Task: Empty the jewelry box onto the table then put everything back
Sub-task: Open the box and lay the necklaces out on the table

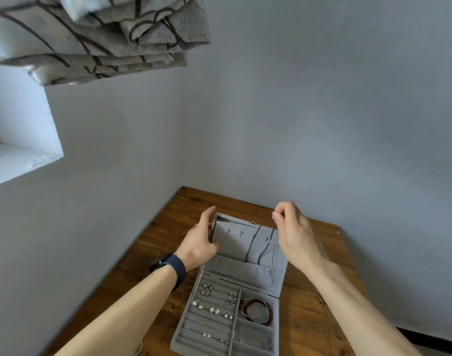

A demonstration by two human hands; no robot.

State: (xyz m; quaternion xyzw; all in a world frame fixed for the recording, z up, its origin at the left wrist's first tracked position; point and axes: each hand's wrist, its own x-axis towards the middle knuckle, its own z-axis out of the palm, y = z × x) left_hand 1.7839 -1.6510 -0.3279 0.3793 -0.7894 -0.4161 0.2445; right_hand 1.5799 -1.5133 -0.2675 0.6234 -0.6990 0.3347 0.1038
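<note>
A grey velvet jewelry box (194,327) stands open on the wooden table (307,319), its lid (235,242) upright. My left hand (198,242) holds the lid's left edge. My right hand (294,232) pinches the top of a dark beaded necklace (255,240), which hangs down the lid's inner face into the pocket. In the tray lie several earrings (214,309) on the ring rolls at the left and a red bead bracelet (255,310) in a right compartment. A thin chain (255,337) lies in the compartment below it.
The table sits in a corner between grey walls. A patterned curtain (96,34) hangs at the upper left beside a white window ledge (22,160). A dark watch (171,268) is on my left wrist. Bare wood shows to the right of the box.
</note>
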